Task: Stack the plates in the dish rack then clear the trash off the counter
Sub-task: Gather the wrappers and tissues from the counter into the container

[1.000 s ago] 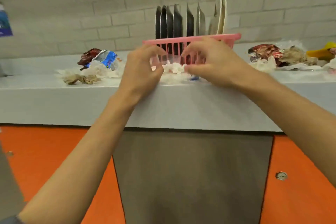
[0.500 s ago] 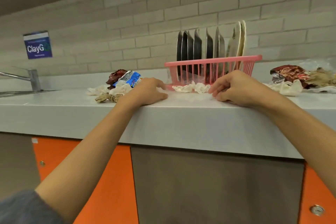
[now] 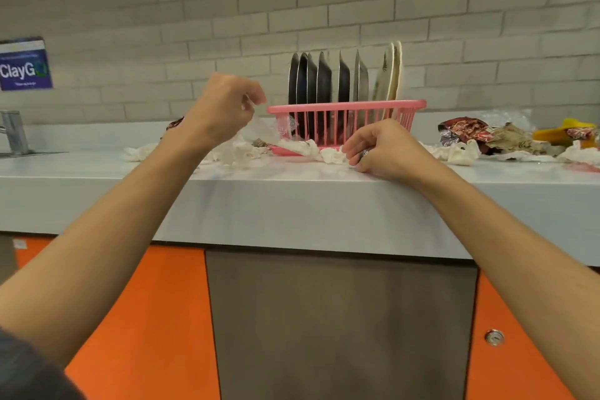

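the left hand is raised above the grey table, its grip narrow, thumb and forefinger pinched on a piece of clear plastic film that hangs from the fingers down toward the table, in front of the left end of the pink dish rack. the right hand rests low on the table near its front edge, just in front of the rack, its grip curled closed around a small crumpled scrap that looks silvery; only a bit of it shows between the fingers. the plates stand upright on edge in the rack, a row of dark ones to the left and two pale ones at the right end, leaning slightly. crumpled white tissues lie on the table between the two hands, touching the foot of the rack, and more white paper spreads to the left behind the left forearm. to the right, well apart from the rack, sits a second heap of trash: a dark red wrapper, brown crumpled paper, white tissue, clear plastic and something yellow at the far edge. a tap stands at the far left of the table. a blue sign hangs on the grey brick wall behind. below the table run orange cabinet doors on either side of a grey panel.
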A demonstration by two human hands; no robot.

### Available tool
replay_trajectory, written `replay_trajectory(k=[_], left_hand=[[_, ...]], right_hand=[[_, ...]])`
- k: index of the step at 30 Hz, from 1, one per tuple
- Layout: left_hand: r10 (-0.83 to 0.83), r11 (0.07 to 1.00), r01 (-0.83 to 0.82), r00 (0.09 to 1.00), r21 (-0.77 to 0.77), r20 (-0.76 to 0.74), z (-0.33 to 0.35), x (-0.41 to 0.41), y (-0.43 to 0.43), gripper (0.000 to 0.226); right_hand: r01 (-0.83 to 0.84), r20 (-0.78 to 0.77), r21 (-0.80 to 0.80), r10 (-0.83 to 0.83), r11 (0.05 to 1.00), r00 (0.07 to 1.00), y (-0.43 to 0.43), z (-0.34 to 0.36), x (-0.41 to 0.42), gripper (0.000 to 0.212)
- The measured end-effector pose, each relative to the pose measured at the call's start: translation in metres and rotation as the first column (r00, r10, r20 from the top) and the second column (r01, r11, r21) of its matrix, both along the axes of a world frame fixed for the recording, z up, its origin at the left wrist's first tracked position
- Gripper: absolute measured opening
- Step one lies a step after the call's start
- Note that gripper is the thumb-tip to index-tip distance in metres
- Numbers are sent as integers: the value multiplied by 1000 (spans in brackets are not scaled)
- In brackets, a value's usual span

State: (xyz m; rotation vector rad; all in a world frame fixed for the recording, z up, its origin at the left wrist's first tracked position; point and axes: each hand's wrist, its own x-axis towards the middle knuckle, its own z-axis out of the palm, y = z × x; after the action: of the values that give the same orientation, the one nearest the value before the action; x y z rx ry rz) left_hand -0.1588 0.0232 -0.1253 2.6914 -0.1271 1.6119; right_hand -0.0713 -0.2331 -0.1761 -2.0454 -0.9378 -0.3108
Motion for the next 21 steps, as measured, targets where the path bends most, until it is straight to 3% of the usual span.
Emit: replay_trajectory(k=[6,10,15,21], left_hand=[[13,998,-14,1000,65,16,41,8,-3,38],[68,983,-62,997,173,-30,51,20,-16,43],[52,974,-63,997,217,54,79,23,-36,44],[-177,963,134,969,234,173,105,-5,-76,45]], right_hand=[[45,-1,49,-45,998,999,2,-1,2,42],[86,-58,-18,-87,996,994,7,1,6,39],[89,-124,12,-87,996,989,3,4,5,34],[74,-7,135,-74,988,997,-6,4,-4,33]])
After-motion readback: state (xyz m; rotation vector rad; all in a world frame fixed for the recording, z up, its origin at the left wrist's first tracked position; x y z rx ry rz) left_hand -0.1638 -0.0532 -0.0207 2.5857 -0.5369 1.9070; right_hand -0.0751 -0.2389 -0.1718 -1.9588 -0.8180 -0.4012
